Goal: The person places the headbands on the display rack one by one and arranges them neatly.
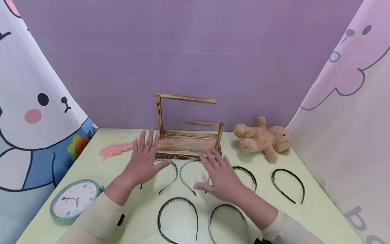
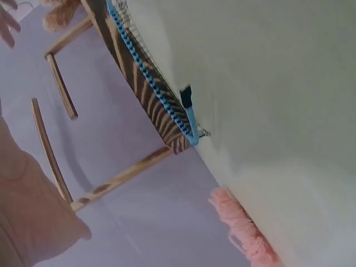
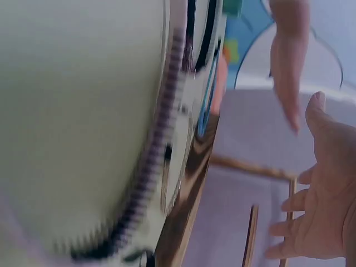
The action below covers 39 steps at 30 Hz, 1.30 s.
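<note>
Both my hands are raised over the table with fingers extended and hold nothing. My left hand (image 1: 143, 164) overlaps a blue beaded headband (image 1: 176, 169) in the head view. My right hand (image 1: 220, 176) partly covers a thin grey headband (image 1: 181, 171) and a black toothed headband (image 1: 251, 174). Behind the hands stands a wooden rack (image 1: 182, 142) with one upper and one lower rail. Nearer me lie another black toothed headband (image 1: 159, 217) and a pale pink headband (image 1: 210, 223). In the right wrist view, my right hand (image 3: 325, 206) is spread beside the rack.
A further black headband (image 1: 287, 183) lies at the right. A plush bear (image 1: 262, 139) rests on its side at the back right. Pink yarn (image 1: 117, 149) lies at the back left, and a green-rimmed clock (image 1: 76, 200) at the front left. Fabric hangs behind and on both sides.
</note>
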{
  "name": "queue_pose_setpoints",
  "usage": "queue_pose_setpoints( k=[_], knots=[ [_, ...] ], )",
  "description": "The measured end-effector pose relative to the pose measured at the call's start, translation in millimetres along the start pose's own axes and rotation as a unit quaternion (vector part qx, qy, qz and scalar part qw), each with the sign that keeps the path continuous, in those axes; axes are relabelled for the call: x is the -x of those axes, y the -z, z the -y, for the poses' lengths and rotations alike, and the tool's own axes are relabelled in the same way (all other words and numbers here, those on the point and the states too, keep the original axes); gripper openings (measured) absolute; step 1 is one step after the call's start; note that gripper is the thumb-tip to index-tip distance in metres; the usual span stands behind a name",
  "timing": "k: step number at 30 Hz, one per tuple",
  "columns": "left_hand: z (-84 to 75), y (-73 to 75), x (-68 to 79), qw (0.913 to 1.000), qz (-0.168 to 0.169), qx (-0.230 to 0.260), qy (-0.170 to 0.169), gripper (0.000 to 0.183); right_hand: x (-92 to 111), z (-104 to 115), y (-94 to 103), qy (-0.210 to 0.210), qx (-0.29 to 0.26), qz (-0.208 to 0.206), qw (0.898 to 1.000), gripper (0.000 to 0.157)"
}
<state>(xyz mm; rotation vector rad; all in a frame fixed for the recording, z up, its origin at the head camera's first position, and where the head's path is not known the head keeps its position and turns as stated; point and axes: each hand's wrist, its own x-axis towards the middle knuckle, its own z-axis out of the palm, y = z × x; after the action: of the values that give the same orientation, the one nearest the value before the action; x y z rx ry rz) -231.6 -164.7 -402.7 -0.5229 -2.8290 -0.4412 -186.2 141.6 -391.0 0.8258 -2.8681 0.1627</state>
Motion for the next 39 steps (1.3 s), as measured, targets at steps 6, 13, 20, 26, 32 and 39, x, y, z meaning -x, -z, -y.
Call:
queue_pose_setpoints(
  k=[6,13,20,26,32,39],
  knots=[
    [21.7,2.2,-14.9,0.9942,0.067,0.081,0.022,0.1,14.4,41.3,1.2,0.061,-0.053,0.053,0.995,0.091],
    [44.6,2.0,-33.9,0.9803,0.118,0.144,0.065,0.089,22.2,83.5,-11.6,0.153,-0.064,0.127,0.978,0.067],
    [59.3,-9.1,-54.6,0.979,0.14,0.119,0.087,0.077,15.5,110.4,-28.6,0.171,-0.054,0.181,0.967,0.04],
    [63.0,-20.4,-66.7,0.9773,0.173,0.089,0.085,0.067,12.4,123.2,-40.3,0.143,-0.06,0.224,0.962,0.036],
    [61.2,-25.4,-71.0,0.9816,0.173,0.046,0.066,0.054,9.5,126.6,-48.5,0.13,-0.079,0.254,0.955,0.025],
    [59.2,-27.1,-70.3,0.981,0.17,0.053,0.078,0.046,14.9,118.9,-40.4,0.127,-0.063,0.268,0.953,0.016]
  ],
)
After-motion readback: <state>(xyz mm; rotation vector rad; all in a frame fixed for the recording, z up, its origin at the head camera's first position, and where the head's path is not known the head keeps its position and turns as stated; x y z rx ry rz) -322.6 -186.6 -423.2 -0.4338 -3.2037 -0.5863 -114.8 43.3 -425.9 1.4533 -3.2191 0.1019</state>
